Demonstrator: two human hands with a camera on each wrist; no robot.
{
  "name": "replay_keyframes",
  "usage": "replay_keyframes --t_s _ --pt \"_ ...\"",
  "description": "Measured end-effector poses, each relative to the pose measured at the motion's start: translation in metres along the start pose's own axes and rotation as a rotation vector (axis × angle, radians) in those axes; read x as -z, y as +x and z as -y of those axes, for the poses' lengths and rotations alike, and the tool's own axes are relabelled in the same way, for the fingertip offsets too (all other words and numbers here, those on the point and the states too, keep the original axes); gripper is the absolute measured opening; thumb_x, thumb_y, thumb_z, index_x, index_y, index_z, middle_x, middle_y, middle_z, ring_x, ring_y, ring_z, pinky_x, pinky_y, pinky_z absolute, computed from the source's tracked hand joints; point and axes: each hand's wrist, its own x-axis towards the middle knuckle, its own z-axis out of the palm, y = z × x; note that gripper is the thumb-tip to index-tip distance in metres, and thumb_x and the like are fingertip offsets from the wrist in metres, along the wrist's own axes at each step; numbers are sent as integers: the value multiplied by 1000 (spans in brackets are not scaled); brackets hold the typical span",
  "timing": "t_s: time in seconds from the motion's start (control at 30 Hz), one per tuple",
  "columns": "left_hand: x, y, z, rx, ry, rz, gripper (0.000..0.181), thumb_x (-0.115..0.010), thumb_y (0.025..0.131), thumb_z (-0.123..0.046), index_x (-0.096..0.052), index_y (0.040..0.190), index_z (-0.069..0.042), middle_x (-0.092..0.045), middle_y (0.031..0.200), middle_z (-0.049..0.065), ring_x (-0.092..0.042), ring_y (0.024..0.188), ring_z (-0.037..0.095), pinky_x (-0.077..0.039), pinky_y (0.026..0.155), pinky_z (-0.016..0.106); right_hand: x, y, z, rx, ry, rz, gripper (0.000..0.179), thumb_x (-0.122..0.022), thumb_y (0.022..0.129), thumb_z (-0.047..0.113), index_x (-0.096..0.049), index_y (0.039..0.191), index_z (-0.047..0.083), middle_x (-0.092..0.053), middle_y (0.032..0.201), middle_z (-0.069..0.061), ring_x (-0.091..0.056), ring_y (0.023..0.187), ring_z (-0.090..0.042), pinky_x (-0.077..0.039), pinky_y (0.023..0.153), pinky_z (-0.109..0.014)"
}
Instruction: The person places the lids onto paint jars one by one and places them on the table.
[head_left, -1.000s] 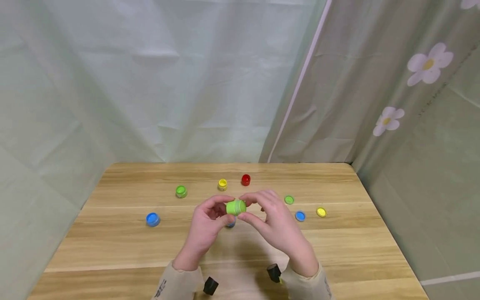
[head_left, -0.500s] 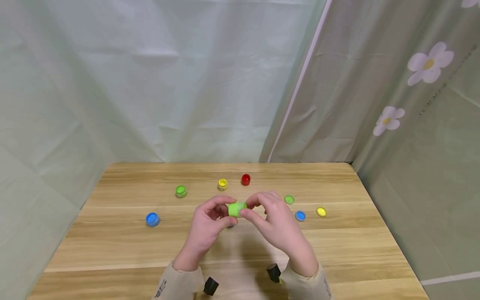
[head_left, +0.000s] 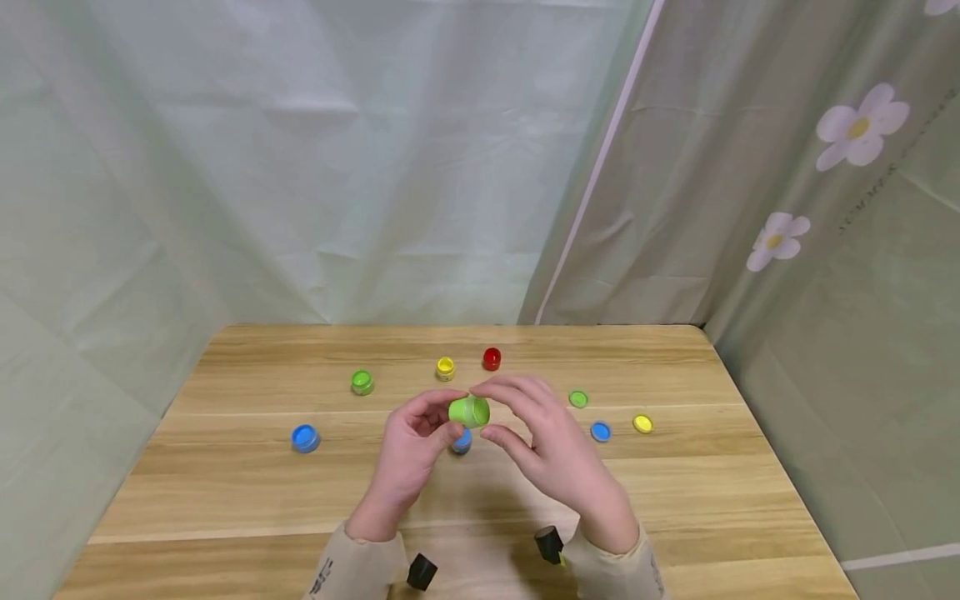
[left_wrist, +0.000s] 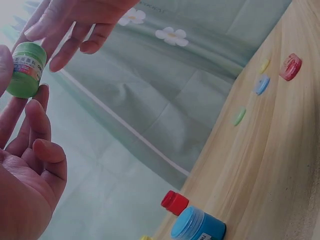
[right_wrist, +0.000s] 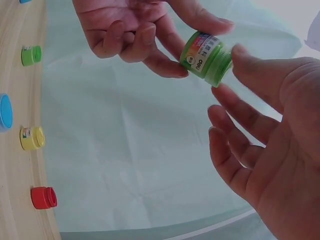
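Note:
Over the middle of the table, my left hand (head_left: 408, 450) pinches the body of a small green paint jar (head_left: 468, 412) between thumb and fingers. The jar lies on its side, lid end toward my right hand (head_left: 551, 446). In the right wrist view, the right thumb and index finger close around the lid (right_wrist: 219, 65) from both sides. A printed label (right_wrist: 201, 52) wraps the jar body. Below the hands, a blue jar (head_left: 462, 442) stands on the table, partly covered by the left thumb.
Uncapped blue (head_left: 305, 439), green (head_left: 362, 383), yellow (head_left: 446, 369) and red (head_left: 492, 359) jars stand to the left and back. On the right lie green (head_left: 578, 399), blue (head_left: 601, 432) and yellow (head_left: 642, 424) lids. A red lid (left_wrist: 290, 67) shows in the left wrist view. Curtains (head_left: 420, 167) hang behind.
The right fingers twisted around the lid end, then spread back to a wider hold. The green jar tilted and shifted slightly left, showing more of the blue jar beneath.

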Motion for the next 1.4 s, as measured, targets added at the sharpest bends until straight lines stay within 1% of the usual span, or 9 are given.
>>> replay_keyframes --t_s 0.13,0.27,0.43,0.57,0.87,1.07,1.2,1.3,1.4 --pt "-1 0 -1 12 -4 0 38 -82 96 -20 -72 126 0 -75 111 -2 -65 91 12 -56 81 22 -1 1 -1 59 -15 -17 41 -78 98 9 -69 138 16 -67 135 2 -59 126 -21 -50 106 -38" --pt "-1 0 -2 19 -6 4 38 -82 95 -19 -72 126 1 -75 110 -2 -65 91 12 -56 80 22 -2 2 -1 65 -33 -28 40 -79 97 8 -71 135 15 -69 131 2 -61 123 -21 -51 104 -38" --pt "-1 0 -2 22 -7 6 44 -86 91 -22 -72 125 3 -75 105 -3 -65 88 12 -55 76 21 -1 1 -1 14 -40 -23 38 -82 96 16 -73 133 15 -70 128 5 -61 122 -19 -51 104 -39" --pt "-1 0 -2 17 8 0 50 -88 88 -25 -71 124 5 -73 100 -2 -63 85 12 -53 73 21 -1 2 0 -23 -45 -36 38 -85 94 22 -74 129 16 -72 123 7 -62 117 -17 -53 99 -38" --pt "-1 -1 -2 -5 47 -29 41 -92 84 -12 -75 119 1 -67 87 -2 -56 78 13 -48 67 20 -2 2 3 -105 -43 -52 30 -86 93 28 -76 120 19 -73 113 11 -62 105 -13 -51 79 -32" --pt "-3 -1 1 -70 39 -7 37 -91 84 -11 -76 117 -3 -73 101 -4 -54 74 13 -44 63 19 -5 1 6 -191 -81 -81 22 -86 93 34 -76 107 19 -73 101 11 -62 96 -12 -52 71 -31" --pt "-5 0 4 -108 43 9 41 -93 83 -16 -75 116 -1 -74 111 -4 -54 73 12 -41 63 19 -7 1 7 -239 -130 -94 22 -82 96 38 -71 95 20 -69 91 12 -60 91 -10 -52 72 -30" --pt "-7 -1 6 -119 51 12 41 -93 82 -15 -75 116 -1 -73 113 -5 -54 72 11 -41 63 19 -9 1 8 -241 -161 -107 25 -79 98 37 -65 84 22 -64 82 12 -57 85 -10 -50 74 -31" --pt "-9 0 8 -112 64 -11 38 -93 81 -8 -76 115 -4 -74 110 -6 -53 70 10 -42 62 19 -11 1 8 -213 -174 -117 30 -78 100 32 -61 76 24 -59 75 15 -55 80 -10 -48 71 -31"
